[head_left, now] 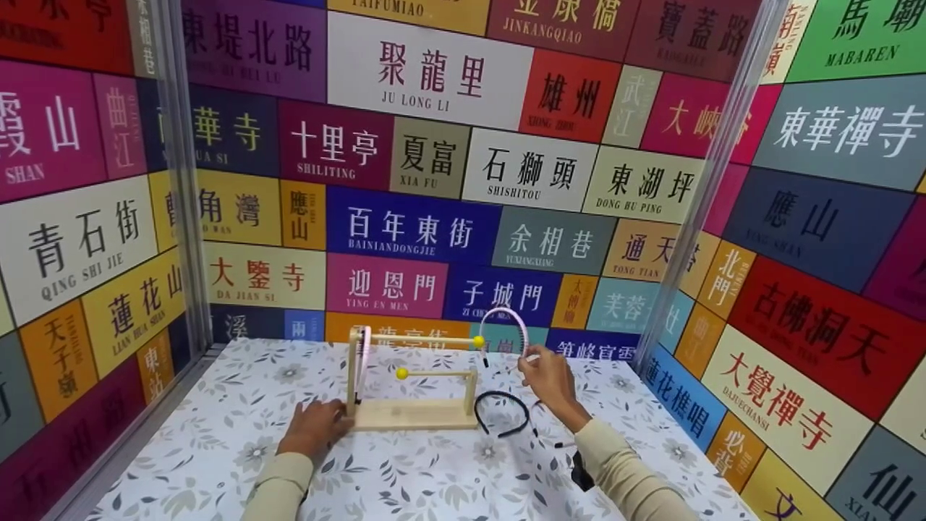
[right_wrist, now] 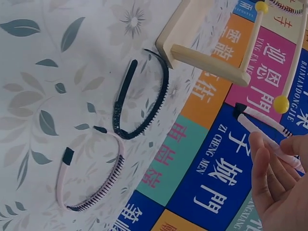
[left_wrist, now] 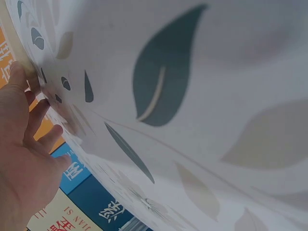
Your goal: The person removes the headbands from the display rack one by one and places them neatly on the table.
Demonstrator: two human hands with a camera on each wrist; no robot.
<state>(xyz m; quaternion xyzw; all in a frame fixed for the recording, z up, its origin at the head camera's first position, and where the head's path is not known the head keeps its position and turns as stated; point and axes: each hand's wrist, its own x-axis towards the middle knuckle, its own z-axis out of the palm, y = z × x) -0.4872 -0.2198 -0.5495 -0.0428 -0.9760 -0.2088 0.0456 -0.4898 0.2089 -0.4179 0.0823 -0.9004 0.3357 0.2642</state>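
Your two light tan cloth sleeves (head_left: 633,474) are closest, reaching over the surface (head_left: 405,481), which is white with grey leaves and flowers. With your left hand (head_left: 315,428), you grip the left end of the pale wooden stand (head_left: 412,415), down at its flat base. On its left is a tall post (head_left: 351,369), and on its right is a short post (head_left: 470,393). From the tall post, a long rod (head_left: 427,339) points right and ends in a round yellow ball (head_left: 479,340). The shorter rod (head_left: 441,373) points left and has a yellow ball too. A thin pink headband (head_left: 365,356) hangs on the long rod, close to the tall post. Your right hand (head_left: 548,378) pinches a pink headband with black tips (right_wrist: 263,117) up in the air, just right of the long rod's ball. Lower down, a black headband with little teeth (right_wrist: 126,84) lies near the stand's right end, and another pink one with dark teeth (right_wrist: 61,180) lies beside it. Behind stands a wall of bright blocks with big writing (head_left: 412,231).
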